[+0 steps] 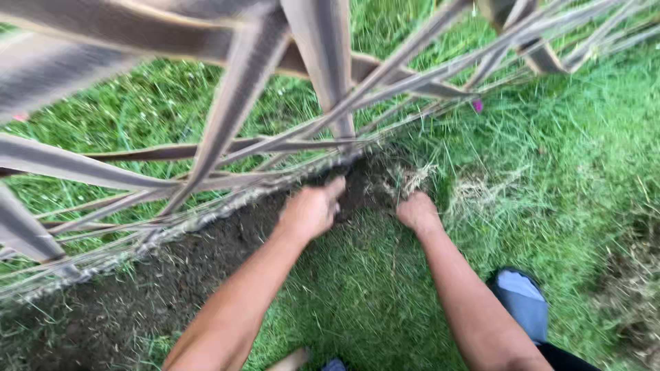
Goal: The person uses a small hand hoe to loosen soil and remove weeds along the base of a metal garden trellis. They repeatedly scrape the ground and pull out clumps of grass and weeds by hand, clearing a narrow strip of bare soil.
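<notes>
The ground is lawn: thick green grass (564, 158) fills the right side and the lower middle of the frame, with patches of dry, straw-coloured blades at the right edge. A strip of bare dark soil (172, 275) runs diagonally from the lower left up to the centre, along the foot of a weathered wooden lattice fence (234, 117) that crosses the whole upper part of the frame (its slats are blurred, being close to the camera). More grass shows through the gaps beyond the fence. A small pink thing (477, 106) sits by the fence at the upper right; what it is cannot be told.

Both hands are down at the centre of the frame, where the soil strip meets the grass edge. The left hand (313, 208) lies with its fingers curled down into the dark soil just under the bottom of the fence. The right hand (416, 210), just beside it and apart from it, is curled shut on a tuft of dry grass (412, 180) and roots at the edge of the dug patch. Whether the left hand holds anything cannot be told.

At the lower right a grey shoe (524, 299) stands on the grass, beside the right forearm.
</notes>
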